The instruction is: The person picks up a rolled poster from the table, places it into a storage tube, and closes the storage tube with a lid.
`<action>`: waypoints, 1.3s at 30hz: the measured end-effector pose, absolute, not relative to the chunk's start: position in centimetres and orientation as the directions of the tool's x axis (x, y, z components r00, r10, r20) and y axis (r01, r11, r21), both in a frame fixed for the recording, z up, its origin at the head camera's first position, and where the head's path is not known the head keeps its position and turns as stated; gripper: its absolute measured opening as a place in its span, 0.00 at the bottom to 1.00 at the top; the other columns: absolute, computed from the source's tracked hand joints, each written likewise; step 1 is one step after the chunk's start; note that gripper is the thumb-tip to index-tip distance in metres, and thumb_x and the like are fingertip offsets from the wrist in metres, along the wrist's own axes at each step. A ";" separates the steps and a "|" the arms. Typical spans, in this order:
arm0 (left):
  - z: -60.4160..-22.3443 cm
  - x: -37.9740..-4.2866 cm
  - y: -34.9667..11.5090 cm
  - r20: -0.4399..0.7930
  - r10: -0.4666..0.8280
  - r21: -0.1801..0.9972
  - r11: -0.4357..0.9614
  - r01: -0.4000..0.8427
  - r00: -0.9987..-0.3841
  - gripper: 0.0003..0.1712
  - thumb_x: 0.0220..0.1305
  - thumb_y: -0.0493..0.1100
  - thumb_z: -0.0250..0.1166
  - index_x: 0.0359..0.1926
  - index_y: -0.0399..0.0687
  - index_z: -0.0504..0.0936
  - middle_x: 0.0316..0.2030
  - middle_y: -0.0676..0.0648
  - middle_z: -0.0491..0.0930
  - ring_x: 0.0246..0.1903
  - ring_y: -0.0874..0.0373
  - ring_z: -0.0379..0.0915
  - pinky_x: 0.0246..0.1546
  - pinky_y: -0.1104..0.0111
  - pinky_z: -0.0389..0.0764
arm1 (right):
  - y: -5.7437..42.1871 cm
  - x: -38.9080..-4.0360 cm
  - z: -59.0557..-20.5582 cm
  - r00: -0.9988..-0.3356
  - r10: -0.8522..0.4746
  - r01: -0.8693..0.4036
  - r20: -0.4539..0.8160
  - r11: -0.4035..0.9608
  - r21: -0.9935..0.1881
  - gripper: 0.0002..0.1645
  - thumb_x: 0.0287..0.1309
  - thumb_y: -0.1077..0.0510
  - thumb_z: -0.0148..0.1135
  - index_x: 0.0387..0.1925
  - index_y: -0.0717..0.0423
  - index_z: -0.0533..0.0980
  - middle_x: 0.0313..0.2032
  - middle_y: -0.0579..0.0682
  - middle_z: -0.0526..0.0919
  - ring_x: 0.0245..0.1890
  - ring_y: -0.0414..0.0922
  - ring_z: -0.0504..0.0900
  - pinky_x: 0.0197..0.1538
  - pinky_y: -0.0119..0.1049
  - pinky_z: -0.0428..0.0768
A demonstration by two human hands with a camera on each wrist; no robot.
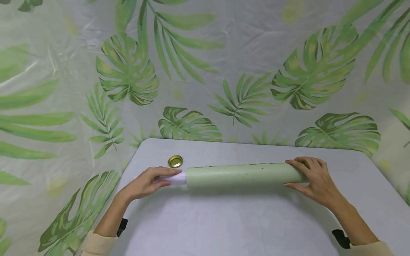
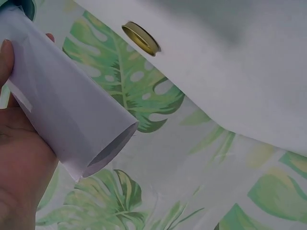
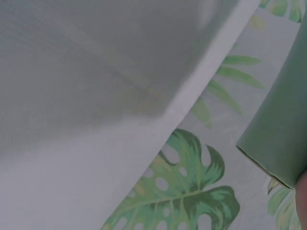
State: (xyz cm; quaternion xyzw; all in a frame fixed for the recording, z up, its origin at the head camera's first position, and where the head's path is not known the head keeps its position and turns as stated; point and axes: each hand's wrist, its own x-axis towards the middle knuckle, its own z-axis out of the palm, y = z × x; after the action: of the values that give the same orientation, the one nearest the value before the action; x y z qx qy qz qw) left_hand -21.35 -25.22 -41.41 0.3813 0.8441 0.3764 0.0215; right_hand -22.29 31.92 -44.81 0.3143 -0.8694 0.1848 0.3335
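A long pale green tube (image 1: pixel 237 176) is held level above the white table, its sides nearly straight. From its left end comes a narrower white paper roll (image 1: pixel 177 178). My left hand (image 1: pixel 148 183) pinches this roll between thumb and fingers. The left wrist view shows the roll's hollow open end (image 2: pixel 112 151) beyond the palm. At the other end, my right hand (image 1: pixel 318 185) grips the green tube, thumb below and fingers over the top. Only a sliver of that hand (image 3: pixel 302 201) shows in the right wrist view, beside the tube's rim. How far the roll reaches inside is hidden.
A round gold lid (image 1: pixel 175 161) lies on the white table (image 1: pixel 224 220) just behind my left hand. The table's far edge meets a leaf-patterned sheet (image 1: pixel 250 46), which also shows along both sides.
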 end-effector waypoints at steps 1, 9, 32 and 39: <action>-41.4 -21.4 -25.2 0.251 0.661 0.649 0.427 0.629 -0.708 0.28 0.70 0.36 0.67 0.70 0.49 0.78 0.65 0.45 0.81 0.66 0.51 0.75 0.61 0.72 0.80 | 31.9 -22.3 -44.8 -0.578 -0.427 -0.675 0.695 0.729 -0.113 0.50 0.57 0.17 0.55 0.58 0.52 0.82 0.47 0.59 0.81 0.49 0.59 0.77 0.54 0.64 0.64; -41.4 -21.4 -24.6 0.258 0.655 0.629 0.444 0.638 -0.710 0.27 0.69 0.36 0.68 0.68 0.47 0.79 0.65 0.45 0.81 0.65 0.48 0.77 0.60 0.69 0.81 | 31.9 -22.2 -44.9 -0.607 -0.457 -0.664 0.650 0.741 -0.100 0.49 0.46 0.24 0.74 0.60 0.51 0.82 0.49 0.56 0.83 0.49 0.54 0.78 0.53 0.62 0.65; -42.1 -21.2 -23.7 0.224 0.645 0.604 0.496 0.623 -0.731 0.27 0.65 0.36 0.72 0.65 0.42 0.81 0.63 0.43 0.83 0.63 0.44 0.78 0.59 0.69 0.81 | 31.5 -22.1 -45.0 -0.568 -0.414 -0.682 0.712 0.720 -0.125 0.50 0.54 0.16 0.57 0.59 0.50 0.84 0.47 0.54 0.87 0.48 0.52 0.80 0.54 0.57 0.65; -42.0 -20.9 -23.6 0.234 0.633 0.560 0.532 0.635 -0.738 0.32 0.64 0.36 0.73 0.69 0.45 0.78 0.64 0.43 0.82 0.59 0.51 0.80 0.52 0.66 0.82 | 31.5 -21.9 -45.1 -0.569 -0.398 -0.673 0.719 0.728 -0.130 0.51 0.54 0.15 0.58 0.58 0.51 0.84 0.48 0.55 0.87 0.49 0.53 0.80 0.53 0.58 0.65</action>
State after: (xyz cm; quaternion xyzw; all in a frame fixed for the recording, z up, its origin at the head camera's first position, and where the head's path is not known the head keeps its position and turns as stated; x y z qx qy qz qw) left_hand -20.93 -23.57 -42.04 0.3621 0.8753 0.3205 -0.0012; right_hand -21.95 31.49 -45.11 0.3104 -0.8630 0.1996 0.3451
